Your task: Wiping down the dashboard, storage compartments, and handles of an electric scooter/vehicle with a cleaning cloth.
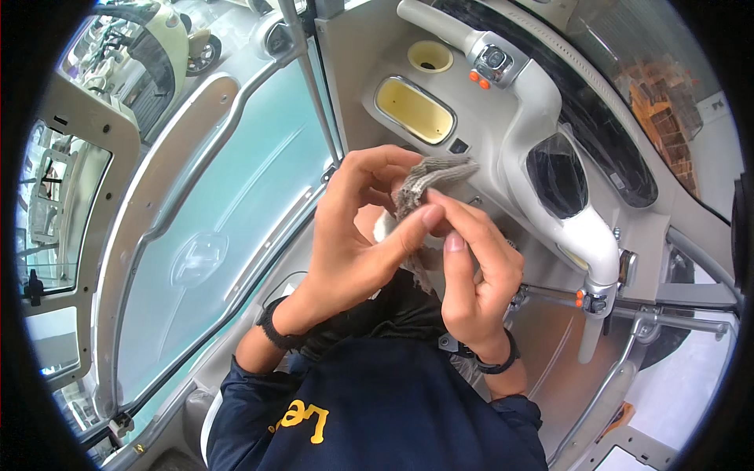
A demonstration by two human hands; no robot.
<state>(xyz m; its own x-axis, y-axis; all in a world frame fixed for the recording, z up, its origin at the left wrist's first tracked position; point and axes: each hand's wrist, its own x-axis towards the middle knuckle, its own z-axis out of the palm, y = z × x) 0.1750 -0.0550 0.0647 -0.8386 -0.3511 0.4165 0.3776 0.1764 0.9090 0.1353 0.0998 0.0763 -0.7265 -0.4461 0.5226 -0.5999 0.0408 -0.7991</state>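
Note:
Between my two hands is a crumpled grey knitted glove or cloth [436, 173], with ribbing along its upper edge and frayed threads hanging below. My left hand [368, 235] grips it from the left with thumb and fingers. On the right, my right hand [480, 265] pinches its lower edge between thumb and forefinger, the other fingers curled. A white, soft-looking piece [384, 226] shows behind my left hand; whether it belongs to the grey fabric I cannot tell.
A white handlebar [536, 112] with switch pods and a dark display [556, 173] curves at the right. Ahead, the dashboard has a yellow-lined oblong tray [415, 110] and a round cup holder [430, 56]. A clear door panel [224, 218] with a metal rail stands at the left.

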